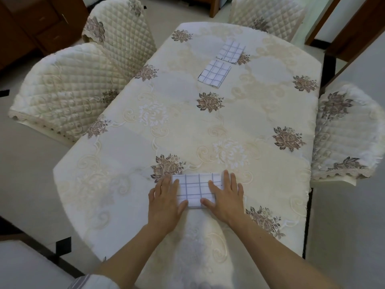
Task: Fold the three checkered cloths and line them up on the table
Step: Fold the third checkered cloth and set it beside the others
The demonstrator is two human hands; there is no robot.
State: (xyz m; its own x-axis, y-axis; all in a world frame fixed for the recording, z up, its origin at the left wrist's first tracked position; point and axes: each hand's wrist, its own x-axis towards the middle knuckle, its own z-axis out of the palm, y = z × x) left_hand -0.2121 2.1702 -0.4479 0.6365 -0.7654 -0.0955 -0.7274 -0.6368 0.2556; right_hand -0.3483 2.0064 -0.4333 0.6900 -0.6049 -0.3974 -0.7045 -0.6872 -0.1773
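A folded white cloth with a blue check (196, 189) lies flat near the front of the table (187, 126). My left hand (166, 202) presses its left end with straight fingers. My right hand (226, 196) lies flat on its right end, fingers spread. Two more folded checkered cloths sit further back on the table, one nearer the middle (214, 74) and one just behind it (230, 50), almost touching corner to corner.
The table wears a cream embroidered cover with brown flower motifs. Quilted chairs stand at the left (68, 88), back left (120, 32), back right (268, 15) and right (350, 132). A dark wooden cabinet (35, 24) is at the far left.
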